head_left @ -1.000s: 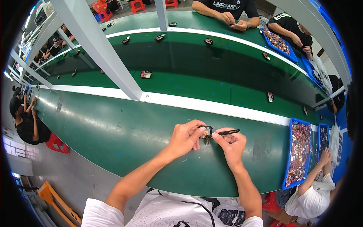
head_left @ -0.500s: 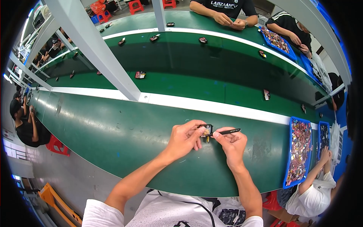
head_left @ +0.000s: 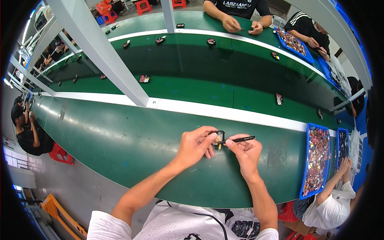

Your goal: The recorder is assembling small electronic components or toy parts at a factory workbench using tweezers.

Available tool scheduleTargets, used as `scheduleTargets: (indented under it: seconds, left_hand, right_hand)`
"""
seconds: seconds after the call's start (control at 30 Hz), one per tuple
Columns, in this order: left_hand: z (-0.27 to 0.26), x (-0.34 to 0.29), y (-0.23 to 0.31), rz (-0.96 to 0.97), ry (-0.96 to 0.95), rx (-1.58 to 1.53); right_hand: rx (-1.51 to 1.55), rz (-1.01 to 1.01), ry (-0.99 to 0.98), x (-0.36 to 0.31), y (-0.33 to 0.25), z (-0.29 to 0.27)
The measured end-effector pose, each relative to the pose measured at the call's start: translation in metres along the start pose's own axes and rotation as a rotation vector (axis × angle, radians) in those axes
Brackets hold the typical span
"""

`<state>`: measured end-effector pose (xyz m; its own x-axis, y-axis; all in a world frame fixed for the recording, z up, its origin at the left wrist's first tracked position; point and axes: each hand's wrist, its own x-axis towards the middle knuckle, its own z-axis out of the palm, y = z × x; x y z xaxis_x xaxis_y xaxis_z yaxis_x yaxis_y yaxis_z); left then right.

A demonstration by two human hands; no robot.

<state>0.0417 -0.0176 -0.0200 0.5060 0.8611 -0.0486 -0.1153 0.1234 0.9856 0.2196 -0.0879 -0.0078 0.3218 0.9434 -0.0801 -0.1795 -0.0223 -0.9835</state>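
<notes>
Little has shifted since a moment ago: our hands stay together over the green desk (head_left: 120, 148), while the small parts on the far belt have drifted left. Our left hand (head_left: 195, 145) fingers clamp a small black part (head_left: 218, 137), and our right hand (head_left: 246, 152) fingers pinch a black tool (head_left: 241, 139) whose tip touches that part.
</notes>
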Motion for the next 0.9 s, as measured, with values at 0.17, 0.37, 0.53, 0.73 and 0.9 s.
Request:
scheduleTargets:
  seconds: [0.17,0.37,0.53,0.73,0.9]
  left_hand:
    - [-0.0063,0.0032,-0.0012,-0.08,-0.076,-0.067]
    - [-0.0091,0.0037,0.0,-0.131,-0.144,-0.125]
    - [-0.0092,0.0031,0.0009,-0.115,-0.143,-0.16]
    - [-0.0081,0.0022,0.003,-0.078,-0.131,-0.187]
    - [-0.0078,0.0016,0.0024,-0.055,-0.125,-0.194]
  right_hand:
    - [-0.075,-0.166,-0.008,0.0011,0.0101,-0.0053]
    - [-0.201,-0.366,0.026,-0.0037,0.0087,-0.0023]
    - [-0.275,-0.462,0.02,-0.0036,0.0075,-0.0011]
    - [-0.269,-0.455,0.012,-0.0029,0.0096,-0.0029]
    - [-0.253,-0.432,0.002,-0.0032,0.006,-0.0015]
